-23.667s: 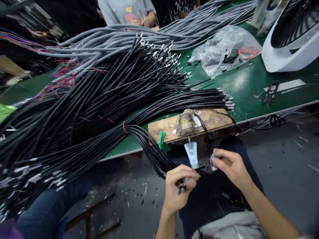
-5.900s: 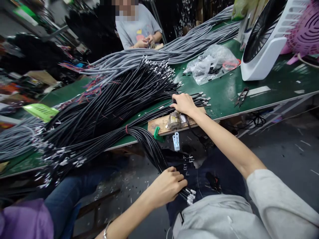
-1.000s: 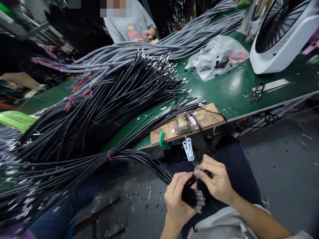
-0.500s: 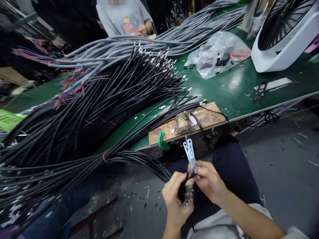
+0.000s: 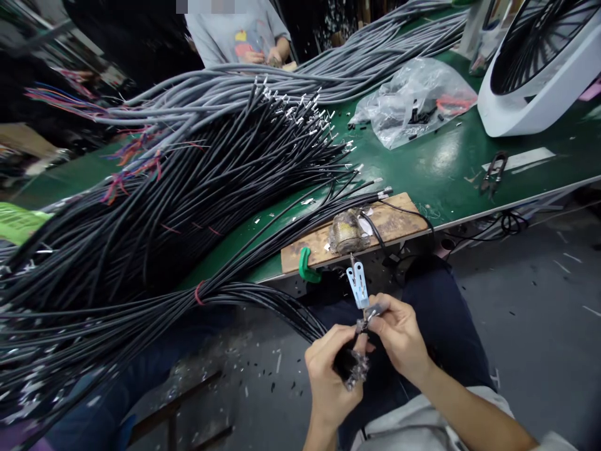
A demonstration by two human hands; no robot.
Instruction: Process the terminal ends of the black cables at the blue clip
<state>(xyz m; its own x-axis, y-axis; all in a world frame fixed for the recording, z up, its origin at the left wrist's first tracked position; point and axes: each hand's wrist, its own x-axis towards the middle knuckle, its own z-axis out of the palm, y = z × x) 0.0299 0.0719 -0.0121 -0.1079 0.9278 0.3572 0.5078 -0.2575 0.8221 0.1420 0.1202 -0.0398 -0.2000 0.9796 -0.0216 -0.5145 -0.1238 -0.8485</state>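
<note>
My left hand (image 5: 331, 369) is wrapped round the end of a bundle of black cables (image 5: 277, 305), whose silvery frayed ends show below the fingers. Thumb and forefinger of my right hand (image 5: 399, 335) pinch the silvery wire end of one cable, just above the left hand. Close above the fingertips is a light blue clothespin-like clip (image 5: 357, 285), fixed to a thin shaft from a small motor wrapped in clear tape (image 5: 346, 232). The motor sits on a wooden board (image 5: 305, 247) at the table edge. A red tie (image 5: 200, 292) gathers the bundle further left.
A green clamp (image 5: 307, 266) grips the board. Large heaps of black cables (image 5: 211, 169) and grey cables (image 5: 188, 88) cover the green table (image 5: 451, 163). A plastic bag (image 5: 413, 100), thread snips (image 5: 494, 174) and a white fan (image 5: 511, 113) lie right. Another person (image 5: 239, 37) works opposite.
My right hand has shifted slightly right and turned, its fingertips drawing a little away from the left hand. The left hand keeps its hold on the bundle.
</note>
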